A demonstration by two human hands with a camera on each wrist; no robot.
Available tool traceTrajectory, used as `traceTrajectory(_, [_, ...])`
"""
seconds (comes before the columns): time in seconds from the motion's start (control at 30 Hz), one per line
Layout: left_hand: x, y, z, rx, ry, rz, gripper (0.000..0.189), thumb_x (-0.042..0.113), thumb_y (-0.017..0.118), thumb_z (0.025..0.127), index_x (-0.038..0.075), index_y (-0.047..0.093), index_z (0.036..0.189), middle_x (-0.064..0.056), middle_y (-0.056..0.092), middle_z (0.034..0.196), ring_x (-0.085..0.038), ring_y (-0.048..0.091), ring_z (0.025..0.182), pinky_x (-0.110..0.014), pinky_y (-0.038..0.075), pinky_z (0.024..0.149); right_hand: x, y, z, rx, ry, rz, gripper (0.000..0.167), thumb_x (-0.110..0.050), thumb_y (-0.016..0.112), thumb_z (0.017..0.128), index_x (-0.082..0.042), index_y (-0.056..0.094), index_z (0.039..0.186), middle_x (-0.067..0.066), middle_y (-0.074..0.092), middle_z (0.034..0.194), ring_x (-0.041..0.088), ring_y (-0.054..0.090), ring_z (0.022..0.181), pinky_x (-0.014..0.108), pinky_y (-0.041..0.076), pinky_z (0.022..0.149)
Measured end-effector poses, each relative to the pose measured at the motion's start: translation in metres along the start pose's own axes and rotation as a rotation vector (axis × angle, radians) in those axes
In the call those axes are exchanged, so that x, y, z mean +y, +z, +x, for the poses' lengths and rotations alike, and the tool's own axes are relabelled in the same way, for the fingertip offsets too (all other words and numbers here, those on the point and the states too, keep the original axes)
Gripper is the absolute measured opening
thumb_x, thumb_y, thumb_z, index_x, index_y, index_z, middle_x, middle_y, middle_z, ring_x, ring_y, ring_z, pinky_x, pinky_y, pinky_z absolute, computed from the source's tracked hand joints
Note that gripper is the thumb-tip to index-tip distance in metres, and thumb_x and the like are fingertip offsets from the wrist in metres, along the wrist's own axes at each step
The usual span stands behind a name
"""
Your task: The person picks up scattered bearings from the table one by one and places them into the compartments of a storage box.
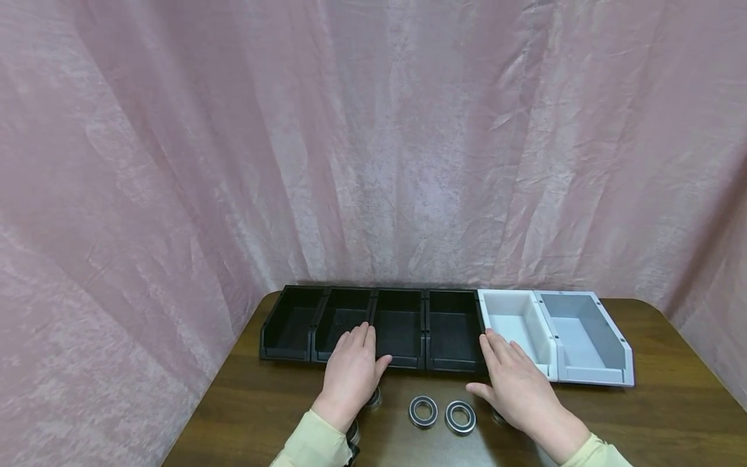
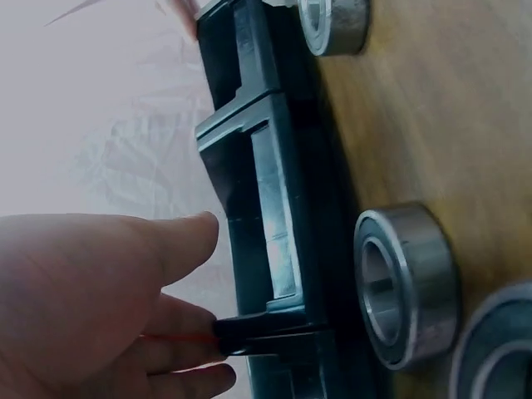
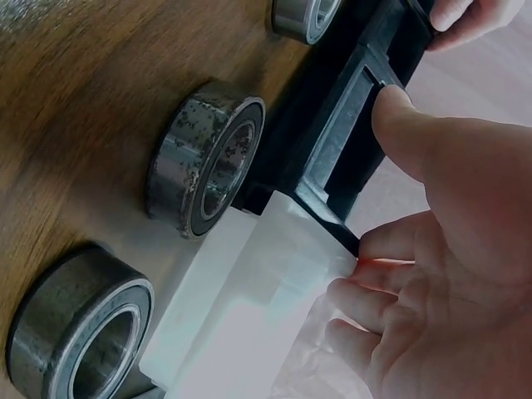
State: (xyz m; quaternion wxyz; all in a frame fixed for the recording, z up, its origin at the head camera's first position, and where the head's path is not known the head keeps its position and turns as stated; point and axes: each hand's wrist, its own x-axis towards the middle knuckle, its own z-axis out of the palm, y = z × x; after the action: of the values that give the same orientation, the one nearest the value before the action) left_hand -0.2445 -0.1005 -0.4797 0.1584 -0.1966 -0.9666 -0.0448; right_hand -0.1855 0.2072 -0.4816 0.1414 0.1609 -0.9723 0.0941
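Note:
My left hand (image 1: 350, 376) lies palm down over the front of the black bins (image 1: 399, 324), its fingers stretched forward and its thumb out to the side. In the left wrist view its fingertips (image 2: 218, 378) are right at the divider between two black bins. My right hand (image 1: 518, 389) reaches over the front of the white bin (image 1: 516, 324), fingers extended, where it meets the last black bin. Between the hands lie two steel ball bearings (image 1: 423, 412) on the table. More bearings (image 1: 372, 399) are partly hidden by each hand. Neither hand holds anything.
The bins stand side by side in a row along the back of the wooden table (image 1: 233, 408), with a grey bin (image 1: 583, 334) at the right end. A pink curtain (image 1: 373, 143) hangs right behind them.

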Motion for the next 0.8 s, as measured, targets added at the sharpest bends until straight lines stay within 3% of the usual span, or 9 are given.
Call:
traceTrajectory(0.2, [-0.007,-0.003,0.004,0.015,0.008,-0.023,0.057,0.04,0.079,0.103,-0.002,0.071,0.141,-0.02,0.069,0.147,-0.04,0.062,0.141,-0.053,0.046,0.122,0.002,-0.001,-0.001,0.005,-0.007,-0.001,0.087,-0.041,0.089,0.093,0.014,0.056,0.151,0.032,0.053,0.158,0.046,0.052,0.148,0.061,0.042,0.123])
traceTrajectory(0.43, [-0.012,-0.006,0.007,-0.009,0.008,-0.082,0.052,0.037,0.079,0.104,0.002,0.073,0.142,-0.018,0.069,0.147,-0.039,0.062,0.142,-0.054,0.045,0.123,0.009,0.002,-0.004,0.033,-0.028,0.008,0.084,-0.041,0.089,0.093,0.012,0.057,0.15,0.03,0.054,0.158,0.048,0.053,0.147,0.062,0.042,0.122])
traceTrajectory(0.8, [-0.013,-0.008,0.005,-0.023,0.031,-0.062,0.051,0.031,0.081,0.103,-0.002,0.072,0.141,-0.02,0.068,0.148,-0.036,0.063,0.142,-0.05,0.046,0.122,0.016,-0.004,-0.009,0.017,-0.025,0.042,0.083,-0.043,0.084,0.097,0.006,0.054,0.157,0.027,0.053,0.163,0.049,0.047,0.152,0.066,0.036,0.124])
